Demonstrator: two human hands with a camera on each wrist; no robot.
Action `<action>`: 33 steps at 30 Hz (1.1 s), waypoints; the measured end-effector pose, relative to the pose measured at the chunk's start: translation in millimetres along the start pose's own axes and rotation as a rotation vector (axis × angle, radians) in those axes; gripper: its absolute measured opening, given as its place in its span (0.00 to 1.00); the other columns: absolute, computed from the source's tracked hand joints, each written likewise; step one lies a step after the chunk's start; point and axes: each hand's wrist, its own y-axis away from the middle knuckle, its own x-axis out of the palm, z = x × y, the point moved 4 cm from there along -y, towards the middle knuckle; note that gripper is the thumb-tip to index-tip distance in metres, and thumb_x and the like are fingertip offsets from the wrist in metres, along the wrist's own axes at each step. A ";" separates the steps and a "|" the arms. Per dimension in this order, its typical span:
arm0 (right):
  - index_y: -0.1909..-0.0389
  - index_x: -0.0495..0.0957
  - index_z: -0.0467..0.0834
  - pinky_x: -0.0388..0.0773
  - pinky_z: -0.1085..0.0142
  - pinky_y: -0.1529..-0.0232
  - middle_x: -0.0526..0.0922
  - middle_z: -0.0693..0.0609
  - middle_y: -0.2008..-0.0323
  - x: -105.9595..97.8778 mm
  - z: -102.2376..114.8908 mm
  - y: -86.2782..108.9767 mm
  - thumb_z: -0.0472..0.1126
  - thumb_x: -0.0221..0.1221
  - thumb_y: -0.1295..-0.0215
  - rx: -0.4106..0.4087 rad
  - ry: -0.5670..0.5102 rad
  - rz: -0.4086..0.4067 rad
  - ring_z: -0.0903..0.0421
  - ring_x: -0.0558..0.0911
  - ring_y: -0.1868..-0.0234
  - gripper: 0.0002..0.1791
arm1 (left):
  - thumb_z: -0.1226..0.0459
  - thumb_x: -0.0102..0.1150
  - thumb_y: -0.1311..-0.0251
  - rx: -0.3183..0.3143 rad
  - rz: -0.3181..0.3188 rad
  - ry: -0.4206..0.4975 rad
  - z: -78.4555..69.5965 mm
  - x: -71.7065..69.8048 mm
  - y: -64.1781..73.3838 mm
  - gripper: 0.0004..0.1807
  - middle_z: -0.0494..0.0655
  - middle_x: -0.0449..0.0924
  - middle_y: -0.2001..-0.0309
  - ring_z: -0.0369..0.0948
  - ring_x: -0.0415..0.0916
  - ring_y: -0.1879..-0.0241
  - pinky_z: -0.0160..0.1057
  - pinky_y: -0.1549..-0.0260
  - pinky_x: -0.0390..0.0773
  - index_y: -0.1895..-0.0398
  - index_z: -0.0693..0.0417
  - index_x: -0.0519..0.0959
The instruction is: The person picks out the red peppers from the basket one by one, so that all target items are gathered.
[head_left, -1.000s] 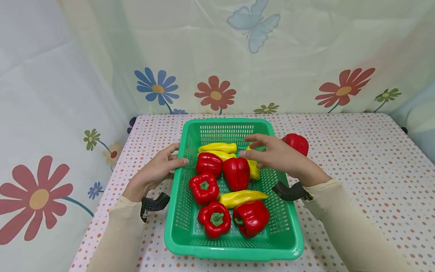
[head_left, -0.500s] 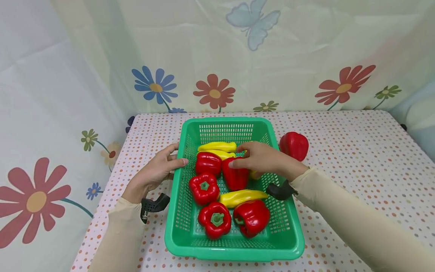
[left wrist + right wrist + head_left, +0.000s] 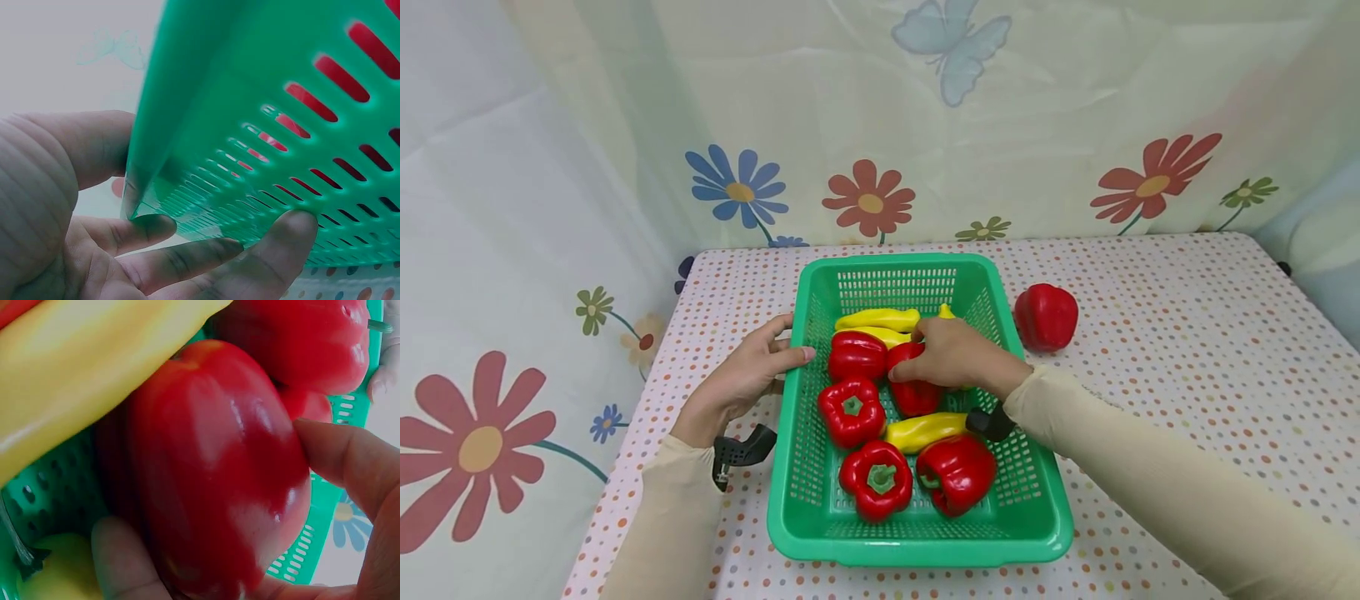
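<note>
My right hand reaches into a green plastic basket and grips a red bell pepper. The right wrist view shows that bell pepper with the thumb on one side and fingers on the other. At the basket's left side, my left hand holds the rim, thumb over the edge. From the left wrist, its fingers lie against the outside of the slotted wall. Around the gripped bell pepper are several other red bell peppers and long yellow peppers, one partly hidden behind my right hand.
Another red bell pepper stands on the table outside the basket, to its right. A dotted cloth covers the table. Behind it hangs a flower-printed curtain, with a second curtain side at the left.
My right hand has moved left and down from above the yellow pepper onto the red bell pepper and closed round it. The left hand keeps its place on the rim.
</note>
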 end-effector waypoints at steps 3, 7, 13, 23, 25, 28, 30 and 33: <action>0.39 0.74 0.36 0.86 0.64 0.66 0.84 0.46 0.59 0.3 -1.6 -0.1 0.54 0.73 0.41 -0.005 -0.016 -0.014 0.50 0.82 0.60 0.37 | 0.66 0.56 0.26 0.000 -0.002 -0.001 0.4 -0.8 0.7 0.35 0.72 0.78 0.40 0.55 0.89 0.56 0.56 0.61 0.90 0.19 0.55 0.56; 0.37 0.74 0.37 0.87 0.64 0.65 0.83 0.45 0.56 -2.0 -4.4 0.6 0.55 0.73 0.41 -0.005 -0.040 -0.017 0.49 0.82 0.57 0.38 | 0.66 0.56 0.26 -0.004 -0.009 -0.006 1.0 -1.4 1.7 0.36 0.72 0.78 0.40 0.56 0.89 0.56 0.56 0.61 0.90 0.19 0.55 0.56; 0.34 0.72 0.36 0.89 0.61 0.62 0.83 0.42 0.50 -11.1 -7.5 6.9 0.54 0.72 0.40 -0.030 -0.085 -0.031 0.46 0.82 0.53 0.40 | 0.66 0.56 0.25 -0.002 -0.003 -0.010 2.2 -0.9 1.7 0.35 0.72 0.78 0.40 0.56 0.89 0.56 0.57 0.61 0.90 0.20 0.56 0.56; 0.34 0.71 0.38 0.91 0.55 0.57 0.82 0.40 0.46 -29.6 -13.4 22.5 0.52 0.70 0.38 -0.063 -0.200 -0.050 0.42 0.83 0.49 0.37 | 0.66 0.56 0.25 0.005 0.003 -0.008 0.7 -0.2 -1.0 0.34 0.72 0.78 0.40 0.56 0.89 0.56 0.57 0.61 0.90 0.20 0.56 0.56; 0.34 0.72 0.40 0.91 0.54 0.56 0.82 0.41 0.47 -33.9 -14.3 25.8 0.52 0.70 0.38 -0.072 -0.204 -0.053 0.43 0.83 0.49 0.36 | 0.66 0.56 0.25 0.004 0.003 -0.009 0.5 0.0 -1.2 0.35 0.72 0.78 0.40 0.56 0.89 0.56 0.56 0.61 0.90 0.19 0.55 0.56; 0.33 0.72 0.41 0.90 0.52 0.55 0.82 0.41 0.46 -39.8 -15.8 30.2 0.52 0.70 0.38 -0.087 -0.211 -0.066 0.42 0.82 0.48 0.36 | 0.65 0.56 0.26 0.009 -0.002 -0.013 0.1 -0.7 -1.7 0.35 0.71 0.78 0.40 0.56 0.89 0.56 0.56 0.61 0.90 0.20 0.54 0.56; 0.32 0.71 0.41 0.90 0.51 0.54 0.81 0.41 0.45 -42.2 -16.8 32.2 0.52 0.70 0.37 -0.093 -0.223 -0.067 0.42 0.82 0.47 0.37 | 0.65 0.56 0.25 0.008 -0.004 -0.013 0.5 -1.5 -1.7 0.35 0.71 0.78 0.40 0.56 0.89 0.56 0.56 0.61 0.90 0.20 0.54 0.56; 0.31 0.70 0.40 0.90 0.52 0.54 0.80 0.39 0.44 -44.7 -19.0 34.6 0.51 0.70 0.37 -0.094 -0.244 -0.071 0.41 0.81 0.46 0.37 | 0.65 0.56 0.25 0.000 -0.008 -0.015 2.0 -2.4 -1.2 0.35 0.71 0.78 0.40 0.56 0.89 0.56 0.57 0.61 0.90 0.20 0.54 0.57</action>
